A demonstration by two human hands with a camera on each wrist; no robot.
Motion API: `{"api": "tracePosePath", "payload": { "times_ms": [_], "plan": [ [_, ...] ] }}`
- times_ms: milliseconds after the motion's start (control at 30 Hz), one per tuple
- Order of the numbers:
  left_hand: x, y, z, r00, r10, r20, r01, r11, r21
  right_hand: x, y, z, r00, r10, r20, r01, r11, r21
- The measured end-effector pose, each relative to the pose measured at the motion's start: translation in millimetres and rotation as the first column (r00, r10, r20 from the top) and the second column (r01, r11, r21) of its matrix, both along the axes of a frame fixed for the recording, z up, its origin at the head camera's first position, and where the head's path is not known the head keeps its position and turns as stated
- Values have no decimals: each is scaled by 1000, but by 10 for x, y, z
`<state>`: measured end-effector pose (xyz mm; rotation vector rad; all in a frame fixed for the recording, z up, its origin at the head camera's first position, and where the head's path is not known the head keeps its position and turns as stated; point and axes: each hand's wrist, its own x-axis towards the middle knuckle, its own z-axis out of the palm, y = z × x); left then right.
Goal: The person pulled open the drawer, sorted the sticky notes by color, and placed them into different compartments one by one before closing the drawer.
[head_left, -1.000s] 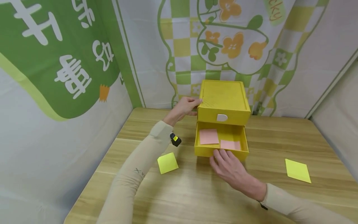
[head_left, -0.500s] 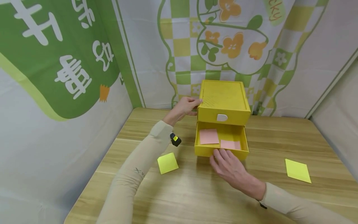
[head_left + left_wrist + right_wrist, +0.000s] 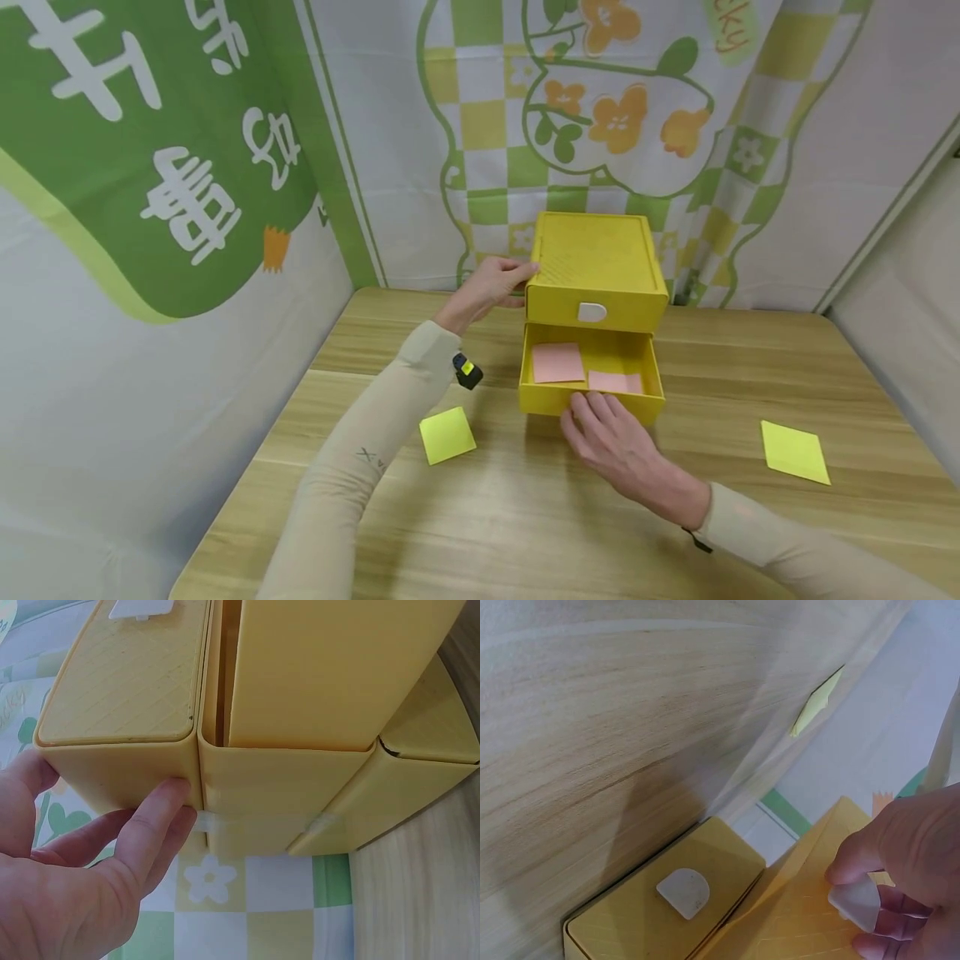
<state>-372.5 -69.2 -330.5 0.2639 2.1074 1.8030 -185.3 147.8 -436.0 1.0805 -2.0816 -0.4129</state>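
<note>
A yellow drawer unit [image 3: 596, 250] stands at the back of the table, its middle drawer [image 3: 540, 402] pulled out. Inside that drawer lie two pink sticky notes [image 3: 558, 363]. My left hand [image 3: 483, 292] holds the unit's upper left edge; in the left wrist view its thumb is at the top edge and its fingers [image 3: 161, 806] lie along the side wall. My right hand [image 3: 618, 450] is at the drawer front. In the right wrist view it pinches the drawer's white tab handle [image 3: 859, 900] between thumb and fingers.
The top drawer has a white tab [image 3: 592, 312]; the shut bottom drawer has another white tab [image 3: 685, 892]. Yellow sticky notes lie on the wooden table, one note [image 3: 447, 435] left and another note [image 3: 795, 452] far right. A patterned curtain [image 3: 487, 125] hangs close behind the unit.
The head view has shifted very slightly. Both hands keep their hold, and the drawer stays pulled out by the same amount.
</note>
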Motion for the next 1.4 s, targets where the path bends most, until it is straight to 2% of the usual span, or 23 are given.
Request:
{"api": "tracePosePath", "payload": {
  "times_ms": [433,733,1000,1233,1400],
  "plan": [
    [-24,-6,-14,1000,14,0,-14,1000,-11,-78,31,34,1000,-10,24,9,1000,22],
    [-17,-14,-11,1000,2,-4,-2,1000,-5,-172,26,46,1000,-8,7,8,1000,25],
    [5,-17,24,1000,-1,-10,1,1000,3,-303,2,59,998,-46,-46,48,998,29],
    [16,-19,49,1000,-6,-2,6,1000,2,-417,3,55,999,-54,1,54,998,14],
    [31,-14,42,1000,-13,10,12,1000,7,-499,-8,53,996,-89,11,89,996,7]
  ]
}}
